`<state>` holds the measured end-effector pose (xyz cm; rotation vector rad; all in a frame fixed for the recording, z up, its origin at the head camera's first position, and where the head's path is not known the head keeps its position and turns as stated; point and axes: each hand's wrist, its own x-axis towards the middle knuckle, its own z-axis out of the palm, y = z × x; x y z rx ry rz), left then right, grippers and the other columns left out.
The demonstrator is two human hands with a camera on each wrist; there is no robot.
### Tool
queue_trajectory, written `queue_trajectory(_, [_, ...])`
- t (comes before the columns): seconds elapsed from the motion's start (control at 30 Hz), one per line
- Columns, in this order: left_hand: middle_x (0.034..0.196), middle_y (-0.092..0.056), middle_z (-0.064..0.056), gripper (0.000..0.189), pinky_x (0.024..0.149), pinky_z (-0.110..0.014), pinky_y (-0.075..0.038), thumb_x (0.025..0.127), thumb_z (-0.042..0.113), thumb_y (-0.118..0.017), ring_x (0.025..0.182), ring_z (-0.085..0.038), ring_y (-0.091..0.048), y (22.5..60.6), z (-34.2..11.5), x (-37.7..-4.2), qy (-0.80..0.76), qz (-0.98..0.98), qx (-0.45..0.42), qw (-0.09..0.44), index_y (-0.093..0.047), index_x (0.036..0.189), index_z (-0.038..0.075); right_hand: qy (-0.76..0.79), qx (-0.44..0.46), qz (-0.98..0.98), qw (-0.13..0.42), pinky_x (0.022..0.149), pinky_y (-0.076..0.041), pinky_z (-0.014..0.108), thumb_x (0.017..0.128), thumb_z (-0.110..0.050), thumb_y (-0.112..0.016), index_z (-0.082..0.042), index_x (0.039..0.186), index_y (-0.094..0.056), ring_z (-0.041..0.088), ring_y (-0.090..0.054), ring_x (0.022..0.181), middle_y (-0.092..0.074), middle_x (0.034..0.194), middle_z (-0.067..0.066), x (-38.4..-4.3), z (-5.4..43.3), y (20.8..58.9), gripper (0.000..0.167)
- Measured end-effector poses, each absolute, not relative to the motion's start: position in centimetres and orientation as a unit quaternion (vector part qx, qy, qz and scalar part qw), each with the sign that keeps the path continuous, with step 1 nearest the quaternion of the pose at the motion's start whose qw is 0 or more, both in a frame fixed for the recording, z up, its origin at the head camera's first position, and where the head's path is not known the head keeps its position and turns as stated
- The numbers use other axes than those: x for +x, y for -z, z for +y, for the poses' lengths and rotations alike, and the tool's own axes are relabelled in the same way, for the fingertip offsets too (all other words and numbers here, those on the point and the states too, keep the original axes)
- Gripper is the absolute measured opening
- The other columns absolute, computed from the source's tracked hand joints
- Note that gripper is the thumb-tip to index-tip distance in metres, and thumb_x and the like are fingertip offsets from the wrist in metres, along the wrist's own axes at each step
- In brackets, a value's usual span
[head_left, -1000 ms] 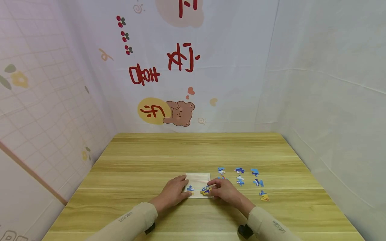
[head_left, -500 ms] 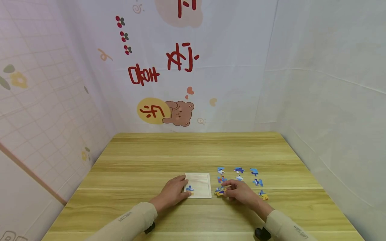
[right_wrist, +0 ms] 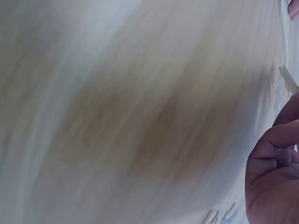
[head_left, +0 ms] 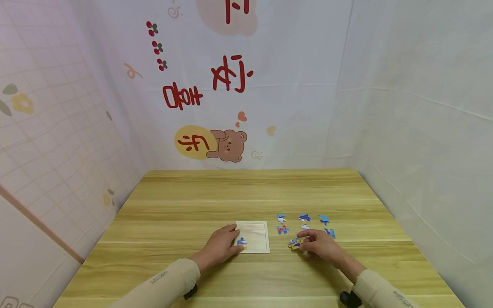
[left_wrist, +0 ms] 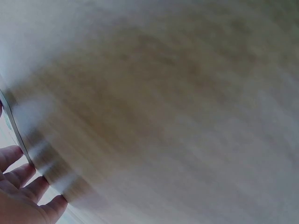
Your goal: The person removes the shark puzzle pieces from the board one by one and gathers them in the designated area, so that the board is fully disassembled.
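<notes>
My left hand [head_left: 221, 243] rests along the left edge of a pale wooden puzzle tray [head_left: 256, 251]. Its thumb lies over the front left corner; in the left wrist view the fingers [left_wrist: 29, 185] sit at the edge. One blue-and-yellow puzzle piece [head_left: 242, 242] lies inside the tray, next to that thumb. My right hand [head_left: 319, 247] pinches a yellow-and-blue puzzle piece [head_left: 295, 244] between thumb and fingers, to the right of the tray. In the right wrist view, the right fingers [right_wrist: 268, 144] are curled, and a pale piece edge [right_wrist: 288, 80] shows beyond them.
Loose pieces lie right of the tray: a blue-and-white one [head_left: 281, 218], a red-and-blue one [head_left: 283, 230], a dark blue one [head_left: 304, 217] and several others. Some are partly behind my right hand. White cloth walls [head_left: 292, 107] enclose the wooden table [head_left: 192, 188].
My right hand has moved right, from over the tray's front right part out to the table beside it, with the puzzle piece in its fingers. The left hand stays on the tray.
</notes>
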<state>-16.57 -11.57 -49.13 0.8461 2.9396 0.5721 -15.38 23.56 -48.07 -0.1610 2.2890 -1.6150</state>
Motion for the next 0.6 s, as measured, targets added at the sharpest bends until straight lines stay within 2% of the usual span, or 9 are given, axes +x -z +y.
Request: queue_trajectory(0.6, [0.143, -0.050, -0.023, 0.055, 0.106, -0.054, -0.038, 0.093, 0.031, -0.070, 0.133, -0.038, -0.046, 49.0, -11.5, -16.5, -0.187, 0.945, 0.268, 0.021, -0.059, 0.132, -0.006, 0.524, -0.063, 0.837, 0.148, 0.058, -0.052, 0.031, 0.085, -0.001, -0.070, 0.011, 0.118, -0.060, 0.021, -0.060, 0.066, -0.064, 0.084, 0.008, -15.1, 26.4, 48.1, 0.037])
